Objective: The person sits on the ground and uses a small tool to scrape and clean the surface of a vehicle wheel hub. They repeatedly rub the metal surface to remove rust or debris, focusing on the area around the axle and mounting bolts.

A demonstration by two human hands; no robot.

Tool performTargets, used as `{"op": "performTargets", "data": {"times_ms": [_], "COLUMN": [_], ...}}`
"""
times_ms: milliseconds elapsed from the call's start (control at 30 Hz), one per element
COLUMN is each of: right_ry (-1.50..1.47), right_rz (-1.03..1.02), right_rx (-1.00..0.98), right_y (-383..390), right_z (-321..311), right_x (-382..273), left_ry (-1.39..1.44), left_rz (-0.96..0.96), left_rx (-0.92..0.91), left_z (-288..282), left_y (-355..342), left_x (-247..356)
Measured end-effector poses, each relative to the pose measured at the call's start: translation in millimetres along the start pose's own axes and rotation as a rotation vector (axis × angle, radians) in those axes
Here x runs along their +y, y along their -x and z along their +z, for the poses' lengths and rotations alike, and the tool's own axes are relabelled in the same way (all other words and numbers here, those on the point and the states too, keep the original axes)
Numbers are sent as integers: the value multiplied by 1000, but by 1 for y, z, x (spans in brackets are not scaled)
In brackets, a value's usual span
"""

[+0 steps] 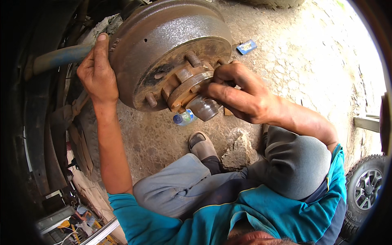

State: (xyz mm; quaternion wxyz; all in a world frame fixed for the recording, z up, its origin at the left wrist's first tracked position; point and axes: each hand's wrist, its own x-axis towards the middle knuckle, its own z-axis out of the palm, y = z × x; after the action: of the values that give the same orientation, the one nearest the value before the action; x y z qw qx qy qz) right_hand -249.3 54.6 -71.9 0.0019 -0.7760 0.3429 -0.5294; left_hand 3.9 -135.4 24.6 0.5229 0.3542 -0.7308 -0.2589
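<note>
A rusty brake drum (163,45) with wheel studs (192,59) on its face fills the upper middle. From its centre juts a hub (204,107) with a round flange (179,94) and bolt heads around it. My left hand (98,75) grips the drum's left side, the thumb along its outer wall and the other fingers partly hidden. My right hand (241,92) is at the right side of the hub flange, fingers curled and pinched together against it. Whatever lies between those fingertips is hidden.
Dark vehicle parts and a blue-grey tube (61,59) stand at the left. On the rough ground are a small blue box (246,47), a plastic bottle (184,118) below the drum and a rock (239,151) by my sandalled foot (202,145). A wheel (365,192) is at the lower right.
</note>
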Motion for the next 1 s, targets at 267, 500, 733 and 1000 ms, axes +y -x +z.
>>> {"op": "performTargets", "data": {"times_ms": [267, 500, 733, 1000], "right_ry": [121, 229, 279, 364], "right_rz": [-36, -216, -285, -301], "right_rx": [-114, -234, -395, -487], "right_y": [7, -22, -42, -52], "right_z": [-12, -19, -21, -25], "right_x": [5, 4, -4, -20], "left_ry": [-127, -69, -34, 95], "left_rz": [64, 84, 20, 114], "left_rx": [-15, -20, -10, -49], "left_z": [8, 5, -3, 17], "left_y": [4, 2, 1, 3], "left_x": [11, 6, -13, 3]}}
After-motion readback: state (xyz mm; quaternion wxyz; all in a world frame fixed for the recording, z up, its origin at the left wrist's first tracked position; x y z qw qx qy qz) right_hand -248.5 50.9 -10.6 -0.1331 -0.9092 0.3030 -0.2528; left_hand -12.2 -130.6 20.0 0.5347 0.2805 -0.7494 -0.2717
